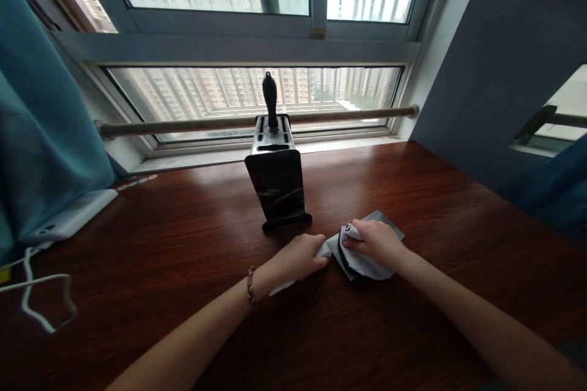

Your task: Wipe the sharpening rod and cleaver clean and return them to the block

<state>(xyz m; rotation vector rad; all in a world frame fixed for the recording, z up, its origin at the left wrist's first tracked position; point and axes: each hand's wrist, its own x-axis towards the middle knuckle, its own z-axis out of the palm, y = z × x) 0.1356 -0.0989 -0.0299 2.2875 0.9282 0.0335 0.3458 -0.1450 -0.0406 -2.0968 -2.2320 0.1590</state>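
1. Grey flat blade lay on the near part of the table, right of the middle, with the cloth partly over it. Its edges were partly covered, so I could not tell which one was sharp.
2. Left hand was closed, with the fingers curled round a pale handle, which seemed joined to the blade. In my judgement, this grip needed firmness, so that the blade would not turn.
3. Right hand was half closed and held the bunched cloth against the blade, in what looked like wiping. For good work, the cloth needed to be thick under the fingers, and the strokes slow, never across the edge.
4. Beyond the hands, a black-fronted knife stand stood upright, near but apart; strokes were best made clear of it.
5. Farther away, a rail crossed before the window frame; its daylight could help to check for marks.
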